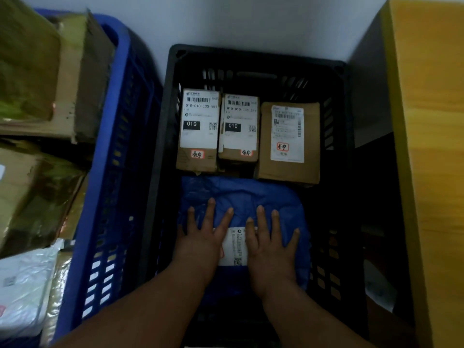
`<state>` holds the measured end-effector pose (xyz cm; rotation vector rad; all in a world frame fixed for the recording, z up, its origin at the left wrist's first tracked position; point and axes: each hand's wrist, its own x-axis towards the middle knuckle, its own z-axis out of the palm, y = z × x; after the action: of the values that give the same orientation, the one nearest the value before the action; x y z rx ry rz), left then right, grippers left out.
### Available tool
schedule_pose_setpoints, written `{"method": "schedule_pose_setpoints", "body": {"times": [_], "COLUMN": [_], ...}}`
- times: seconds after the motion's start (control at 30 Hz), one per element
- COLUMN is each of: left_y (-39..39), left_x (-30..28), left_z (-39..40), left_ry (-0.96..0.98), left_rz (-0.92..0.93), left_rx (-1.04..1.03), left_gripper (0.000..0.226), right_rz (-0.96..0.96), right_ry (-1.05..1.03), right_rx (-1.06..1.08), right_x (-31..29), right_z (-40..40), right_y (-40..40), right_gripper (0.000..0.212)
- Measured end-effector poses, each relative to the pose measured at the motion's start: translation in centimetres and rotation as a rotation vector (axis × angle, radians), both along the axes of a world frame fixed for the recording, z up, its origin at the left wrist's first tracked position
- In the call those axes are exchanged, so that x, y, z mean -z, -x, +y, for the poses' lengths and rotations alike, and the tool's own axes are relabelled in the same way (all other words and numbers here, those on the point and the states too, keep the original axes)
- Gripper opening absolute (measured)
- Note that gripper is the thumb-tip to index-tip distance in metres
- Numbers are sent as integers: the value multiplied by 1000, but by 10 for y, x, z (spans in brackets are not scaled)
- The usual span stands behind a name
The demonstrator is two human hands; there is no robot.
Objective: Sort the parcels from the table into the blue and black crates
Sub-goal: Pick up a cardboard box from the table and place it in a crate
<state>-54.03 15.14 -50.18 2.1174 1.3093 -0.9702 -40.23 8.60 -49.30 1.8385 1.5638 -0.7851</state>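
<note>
Fingers (210,217) of both hands flat on blue parcel (241,194) in blk crate (253,57).

White wall and yellow wooden tabletop

A pale white wall (251,18) runs along the far side; a yellow wood-grain tabletop (431,146) fills the right edge, its dark grey side panel (369,96) facing left, with shadow below.

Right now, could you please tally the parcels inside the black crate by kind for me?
Cardboard box parcels: 3, standing in a row at the far end of the black crate: left box, middle box, right box.
Blue plastic mailer bags: 1, the blue mailer, with the left hand and right hand flat on it.
Total: 4 parcels.
</note>
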Motion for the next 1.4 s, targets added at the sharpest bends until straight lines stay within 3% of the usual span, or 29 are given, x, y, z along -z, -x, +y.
{"method": "schedule_pose_setpoints", "body": {"times": [0.17, 0.23, 0.33, 0.4, 0.63, 0.87, 1.03, 1.17, 1.4], "left_y": [1, -3, -13, -21, -31, -34, -28, -10, 55], "left_x": [-45, -62, -82, -86, -55, -57, -84, -120, -217], "left_z": [2, 7, 20, 37, 82, 83, 80, 65, 54], "left_ry": [83, 44, -191, -255, -161, -115, -94, -241, -726], "left_rz": [45, -8, -264, -350, -234, -160, -251, -371, -607], "left_rx": [-1, -4, -104, -178, -289, -275, -284, -244, -252], "left_gripper": [138, 124, 84, 86, 84, 90, 86, 77, 41], "right_rz": [118, 242, 306, 259, 139, 122, 163, 219, 347], "right_ry": [-2, -95, -326, -407, -226, -209, -303, -303, -445], "right_rx": [-38, 75, 228, 278, 394, 391, 376, 303, 195], "right_x": [-31, -47, -65, -66, -37, -37, -60, -87, -155], "right_z": [11, 20, 37, 53, 89, 90, 82, 74, 86], "right_y": [-11, -14, -20, -27, -47, -48, -38, -11, 48], "right_gripper": [130, 112, 76, 67, 71, 72, 66, 62, 52]}}
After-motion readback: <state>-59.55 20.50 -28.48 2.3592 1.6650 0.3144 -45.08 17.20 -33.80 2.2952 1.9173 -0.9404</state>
